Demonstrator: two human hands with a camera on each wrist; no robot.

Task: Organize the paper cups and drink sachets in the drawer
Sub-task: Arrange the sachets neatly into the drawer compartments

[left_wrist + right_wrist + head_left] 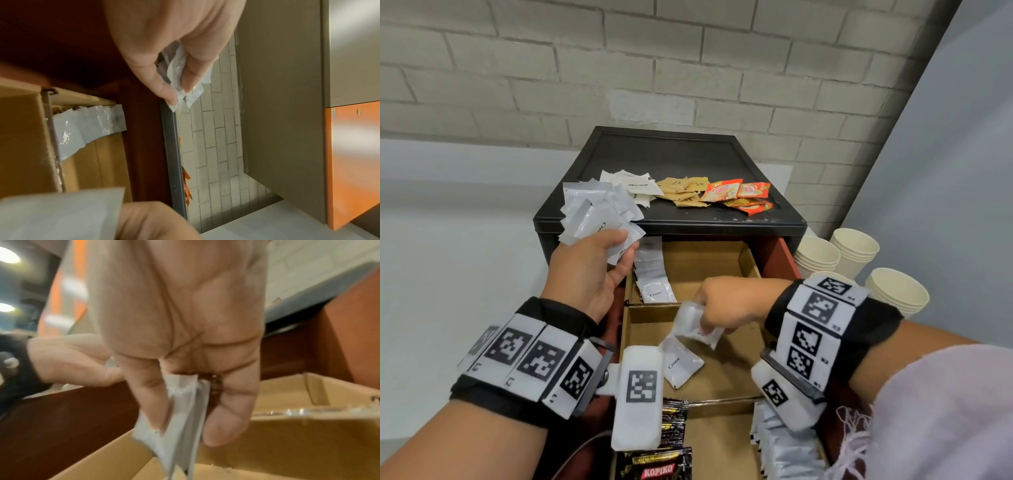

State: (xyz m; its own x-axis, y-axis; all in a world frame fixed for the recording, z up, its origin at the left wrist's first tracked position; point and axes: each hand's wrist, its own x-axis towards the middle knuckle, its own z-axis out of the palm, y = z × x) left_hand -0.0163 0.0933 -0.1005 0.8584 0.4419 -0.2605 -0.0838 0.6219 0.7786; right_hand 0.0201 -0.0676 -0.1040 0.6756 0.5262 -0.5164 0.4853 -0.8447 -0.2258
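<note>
Left hand (pixel 592 270) clutching cream sachets (pixel 595 209) above drawer (pixel 722 363), right hand (pixel 726 305) pinching more inside

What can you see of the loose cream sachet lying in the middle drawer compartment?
The cream sachet is a small white glossy packet, slightly puffed, printed "Cream" in dark letters. It lies flat and skewed on the cardboard floor of the middle compartment, near its left side. It sits just below the sachets gripped by the right hand; contact with them is unclear.
</note>
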